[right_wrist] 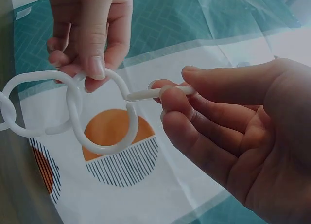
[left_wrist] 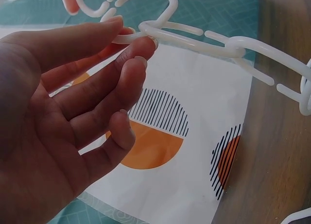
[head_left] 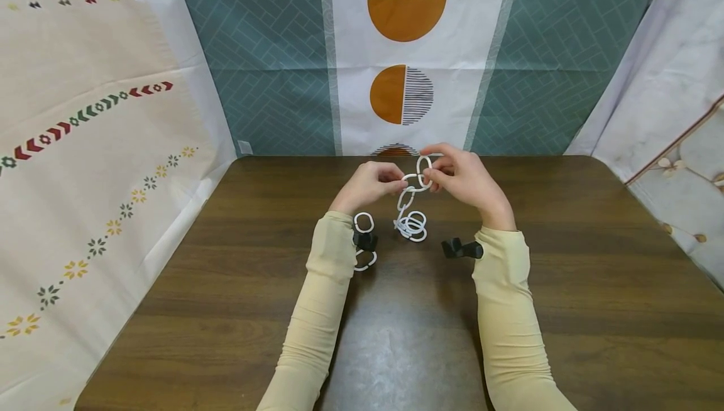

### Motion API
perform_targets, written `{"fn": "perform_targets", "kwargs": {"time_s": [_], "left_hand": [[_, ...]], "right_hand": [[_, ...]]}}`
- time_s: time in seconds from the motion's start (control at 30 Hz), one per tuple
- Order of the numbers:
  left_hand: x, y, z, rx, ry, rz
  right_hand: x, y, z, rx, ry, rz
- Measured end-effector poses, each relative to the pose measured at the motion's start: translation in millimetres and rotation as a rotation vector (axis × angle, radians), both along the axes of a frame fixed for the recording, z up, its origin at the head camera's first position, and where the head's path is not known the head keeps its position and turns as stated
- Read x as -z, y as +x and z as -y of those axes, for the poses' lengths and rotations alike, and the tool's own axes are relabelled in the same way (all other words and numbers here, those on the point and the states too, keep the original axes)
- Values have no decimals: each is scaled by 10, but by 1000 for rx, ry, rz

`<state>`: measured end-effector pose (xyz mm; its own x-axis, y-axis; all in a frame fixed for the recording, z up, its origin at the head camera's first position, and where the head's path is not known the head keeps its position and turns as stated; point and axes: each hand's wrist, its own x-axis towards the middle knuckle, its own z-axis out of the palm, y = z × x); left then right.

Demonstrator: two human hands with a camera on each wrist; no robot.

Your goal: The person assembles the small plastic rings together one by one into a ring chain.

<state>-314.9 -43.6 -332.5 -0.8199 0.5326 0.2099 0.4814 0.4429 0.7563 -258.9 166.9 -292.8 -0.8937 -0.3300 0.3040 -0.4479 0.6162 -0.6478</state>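
A chain of white plastic C-shaped links (head_left: 405, 199) hangs from my left hand (head_left: 367, 183), its lower end heaped on the table. Thumb and fingertips of that hand pinch the chain's top link (right_wrist: 109, 148), whose narrow gap shows in the right wrist view. My right hand (head_left: 465, 176) pinches a single white link (right_wrist: 146, 94) between thumb and fingers, edge-on to the right wrist camera. This link meets the top link right beside its gap; I cannot tell whether the two are hooked together. Both hands are raised above the table's far part.
Two loose white links lie by the left wrist, one farther back (head_left: 364, 214) and one nearer (head_left: 367, 266), partly behind the black wrist camera (head_left: 366, 241). The brown wooden table (head_left: 226, 310) ends at a patterned cloth backdrop (head_left: 271, 84).
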Motion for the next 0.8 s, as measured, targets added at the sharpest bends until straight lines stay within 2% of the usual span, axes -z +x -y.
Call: {"fn": "perform_targets", "kwargs": {"time_s": [0.47, 0.8], "left_hand": [[5, 5, -13, 19, 13, 20], [26, -4, -18, 68, 24, 48]], "right_hand": [[52, -36, 9, 0, -7, 29], [106, -78, 4, -7, -29, 44]]}}
